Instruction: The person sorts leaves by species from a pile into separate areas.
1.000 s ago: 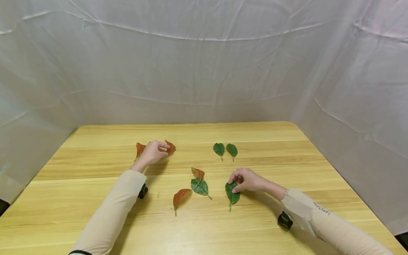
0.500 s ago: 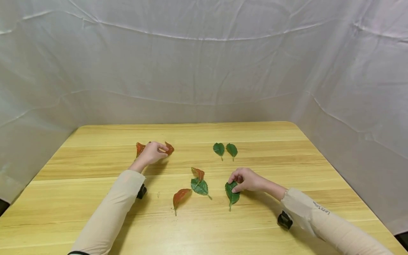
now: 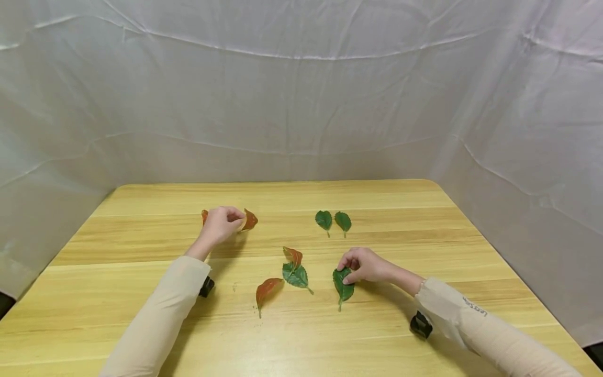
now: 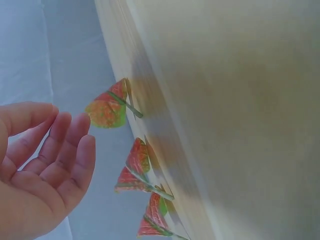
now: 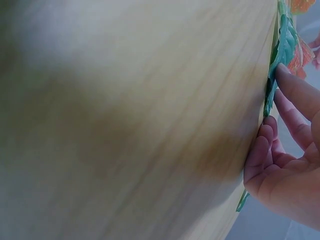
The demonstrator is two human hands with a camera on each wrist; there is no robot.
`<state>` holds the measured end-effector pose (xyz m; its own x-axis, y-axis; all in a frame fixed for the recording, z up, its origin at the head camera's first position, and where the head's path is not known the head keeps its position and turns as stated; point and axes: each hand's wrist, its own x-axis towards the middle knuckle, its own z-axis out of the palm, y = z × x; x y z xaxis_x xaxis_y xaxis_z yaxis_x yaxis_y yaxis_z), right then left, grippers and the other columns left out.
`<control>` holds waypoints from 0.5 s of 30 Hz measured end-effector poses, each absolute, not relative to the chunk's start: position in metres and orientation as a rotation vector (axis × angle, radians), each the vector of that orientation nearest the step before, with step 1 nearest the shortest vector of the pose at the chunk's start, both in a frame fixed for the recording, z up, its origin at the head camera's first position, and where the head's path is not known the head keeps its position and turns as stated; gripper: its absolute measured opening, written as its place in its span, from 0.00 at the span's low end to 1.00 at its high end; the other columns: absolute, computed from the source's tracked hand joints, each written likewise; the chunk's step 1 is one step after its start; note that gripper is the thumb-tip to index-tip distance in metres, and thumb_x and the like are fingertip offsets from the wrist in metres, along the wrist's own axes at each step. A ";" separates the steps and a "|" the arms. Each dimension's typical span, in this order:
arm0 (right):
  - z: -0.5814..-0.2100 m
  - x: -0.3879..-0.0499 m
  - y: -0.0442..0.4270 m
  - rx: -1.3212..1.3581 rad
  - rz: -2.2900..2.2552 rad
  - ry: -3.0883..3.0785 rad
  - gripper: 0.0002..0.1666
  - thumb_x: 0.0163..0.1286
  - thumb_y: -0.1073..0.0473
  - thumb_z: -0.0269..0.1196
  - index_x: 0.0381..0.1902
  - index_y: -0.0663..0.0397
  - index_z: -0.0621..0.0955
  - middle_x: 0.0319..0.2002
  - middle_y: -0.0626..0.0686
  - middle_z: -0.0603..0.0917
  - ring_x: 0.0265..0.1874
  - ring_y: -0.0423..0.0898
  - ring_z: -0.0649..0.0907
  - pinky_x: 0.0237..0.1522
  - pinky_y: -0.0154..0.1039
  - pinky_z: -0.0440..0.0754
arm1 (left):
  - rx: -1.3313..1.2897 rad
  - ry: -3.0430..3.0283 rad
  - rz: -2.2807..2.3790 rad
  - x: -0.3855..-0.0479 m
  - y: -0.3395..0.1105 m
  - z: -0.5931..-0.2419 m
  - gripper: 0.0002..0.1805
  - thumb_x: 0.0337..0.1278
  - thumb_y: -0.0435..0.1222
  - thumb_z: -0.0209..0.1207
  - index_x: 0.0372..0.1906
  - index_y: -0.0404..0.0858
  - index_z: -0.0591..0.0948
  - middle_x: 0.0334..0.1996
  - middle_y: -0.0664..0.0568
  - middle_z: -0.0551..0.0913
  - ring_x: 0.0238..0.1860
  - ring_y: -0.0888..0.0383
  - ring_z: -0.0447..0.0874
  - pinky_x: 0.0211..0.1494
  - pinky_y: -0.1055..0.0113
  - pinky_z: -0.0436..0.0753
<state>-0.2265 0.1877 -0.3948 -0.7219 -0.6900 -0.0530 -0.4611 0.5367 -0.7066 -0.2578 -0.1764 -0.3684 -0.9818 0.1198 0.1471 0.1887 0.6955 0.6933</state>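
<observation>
Beside a red leaf [image 3: 250, 220] at the back left, the left hand [image 3: 218, 226] has its thumb and index fingertips together. The left wrist view shows that red-yellow leaf [image 4: 107, 111] just past the fingertips of the left hand [image 4: 50, 165], with no leaf visibly pinched. Right of centre, the right hand [image 3: 369, 266] holds a green leaf [image 3: 343, 290] against the table, thumb on its face and fingers curled at its upper edge. In the right wrist view, fingers of the right hand [image 5: 290, 150] touch the green leaf [image 5: 284, 45].
Two green leaves [image 3: 323, 220] lie side by side at the back. At centre, a red leaf [image 3: 294, 256] overlaps a green leaf [image 3: 297, 276], with another red leaf [image 3: 267, 291] nearer. More red leaves [image 4: 139, 165] stand near the left hand. A pale curtain surrounds the wooden table [image 3: 282, 340].
The left hand has shifted slightly left, covering more of the leftmost red leaf and showing more of the one at its fingertips. The right hand and its green leaf have stayed put.
</observation>
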 end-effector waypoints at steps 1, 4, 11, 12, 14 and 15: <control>-0.395 -0.227 0.188 -0.944 -0.984 2.454 0.10 0.49 0.65 0.69 0.32 0.59 0.81 0.28 0.49 0.73 0.26 0.43 0.69 0.28 0.32 0.69 | -0.269 -2.809 -1.166 -0.256 -0.175 -0.368 0.09 0.57 0.31 0.54 0.40 0.29 0.80 0.37 0.41 0.80 0.39 0.48 0.77 0.42 0.56 0.75; -0.396 -0.228 0.188 -0.945 -0.978 2.459 0.11 0.49 0.65 0.69 0.32 0.59 0.81 0.28 0.49 0.74 0.27 0.43 0.70 0.28 0.32 0.70 | -0.314 -2.820 -1.154 -0.251 -0.171 -0.367 0.09 0.57 0.31 0.55 0.39 0.30 0.81 0.36 0.43 0.80 0.37 0.49 0.76 0.41 0.56 0.75; -0.396 -0.228 0.187 -0.945 -0.975 2.470 0.11 0.49 0.64 0.69 0.32 0.59 0.81 0.29 0.49 0.74 0.28 0.42 0.70 0.30 0.32 0.70 | -0.508 -2.821 -1.083 -0.238 -0.156 -0.365 0.08 0.55 0.31 0.56 0.37 0.30 0.82 0.34 0.45 0.81 0.33 0.54 0.78 0.37 0.61 0.77; -0.396 -0.228 0.187 -0.945 -0.977 2.469 0.11 0.48 0.64 0.70 0.32 0.59 0.81 0.29 0.49 0.74 0.28 0.42 0.70 0.30 0.32 0.70 | -0.528 -2.826 -1.073 -0.236 -0.153 -0.364 0.08 0.55 0.31 0.56 0.37 0.31 0.82 0.33 0.46 0.81 0.32 0.55 0.78 0.36 0.61 0.77; -0.395 -0.228 0.187 -0.943 -0.978 2.470 0.12 0.48 0.64 0.70 0.32 0.59 0.81 0.29 0.49 0.74 0.27 0.42 0.70 0.30 0.32 0.70 | -0.560 -2.837 -1.060 -0.232 -0.149 -0.363 0.08 0.55 0.31 0.56 0.36 0.31 0.82 0.32 0.48 0.81 0.31 0.56 0.77 0.35 0.63 0.77; -0.395 -0.228 0.187 -0.942 -0.978 2.470 0.12 0.48 0.64 0.70 0.32 0.60 0.81 0.29 0.49 0.74 0.27 0.42 0.70 0.30 0.32 0.70 | -0.578 -2.841 -1.057 -0.230 -0.147 -0.363 0.08 0.55 0.31 0.57 0.36 0.31 0.82 0.32 0.48 0.81 0.30 0.57 0.77 0.34 0.64 0.77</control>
